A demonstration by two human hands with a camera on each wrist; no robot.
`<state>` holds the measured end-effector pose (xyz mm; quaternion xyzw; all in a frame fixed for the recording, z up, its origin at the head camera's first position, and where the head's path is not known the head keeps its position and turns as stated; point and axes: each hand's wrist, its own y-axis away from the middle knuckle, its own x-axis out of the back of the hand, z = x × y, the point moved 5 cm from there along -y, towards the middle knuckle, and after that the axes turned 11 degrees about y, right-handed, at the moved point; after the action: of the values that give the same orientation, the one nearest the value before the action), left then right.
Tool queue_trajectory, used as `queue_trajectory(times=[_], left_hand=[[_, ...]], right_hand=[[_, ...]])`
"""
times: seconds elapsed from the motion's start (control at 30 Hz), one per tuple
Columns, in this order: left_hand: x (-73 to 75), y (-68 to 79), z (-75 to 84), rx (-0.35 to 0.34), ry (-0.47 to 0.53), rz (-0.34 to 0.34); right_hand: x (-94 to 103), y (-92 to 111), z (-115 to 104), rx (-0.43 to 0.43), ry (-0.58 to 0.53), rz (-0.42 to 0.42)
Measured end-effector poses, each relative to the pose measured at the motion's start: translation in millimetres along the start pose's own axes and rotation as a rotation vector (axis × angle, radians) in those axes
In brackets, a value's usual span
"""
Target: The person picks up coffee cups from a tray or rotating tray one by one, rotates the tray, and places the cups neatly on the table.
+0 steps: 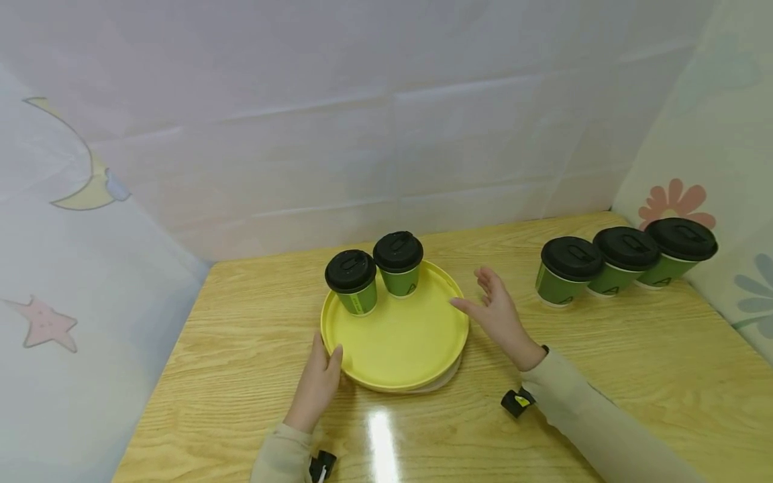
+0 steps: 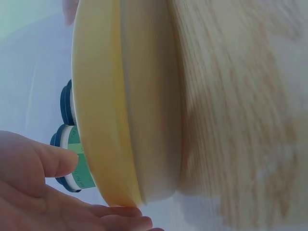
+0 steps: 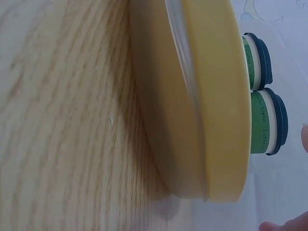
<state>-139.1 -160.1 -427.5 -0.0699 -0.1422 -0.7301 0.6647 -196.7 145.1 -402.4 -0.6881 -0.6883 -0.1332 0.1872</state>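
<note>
A round yellow tray (image 1: 404,342) sits on a pale round base (image 2: 154,106) on the table. Two green paper cups with black lids stand at its back left: the nearer cup (image 1: 357,295) and the farther cup (image 1: 400,268). At the tray's left edge is my left hand (image 1: 317,379), its straight fingers against the outer wall and its thumb above the rim. My right hand (image 1: 498,315) hovers just off the tray's right side, fingers spread and holding nothing; only bits of its fingertips (image 3: 272,226) enter the right wrist view.
Three more lidded green cups stand in a row at the right: a near one (image 1: 558,285), a middle one (image 1: 610,275) and a far one (image 1: 667,268). The wooden table (image 1: 241,376) ends at a pale wall covering (image 1: 314,188) behind and at both sides.
</note>
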Motion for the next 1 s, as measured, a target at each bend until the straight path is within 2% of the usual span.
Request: queue_trajectory(times=[0.47, 0.77, 1.0], left_hand=[[2.6, -14.4, -3.8, 0.030, -0.010, 0.007], [1.8, -3.6, -7.2, 0.064, 0.008, 0.016], [-0.8, -2.3, -5.0, 0.008, 0.018, 0.003]], right_hand=[[-1.4, -2.7, -0.1, -0.010, 0.016, -0.016], [-3.5, -3.8, -1.0, 0.002, -0.003, -0.032], [-6.2, -7.2, -0.4, 0.016, 0.010, -0.043]])
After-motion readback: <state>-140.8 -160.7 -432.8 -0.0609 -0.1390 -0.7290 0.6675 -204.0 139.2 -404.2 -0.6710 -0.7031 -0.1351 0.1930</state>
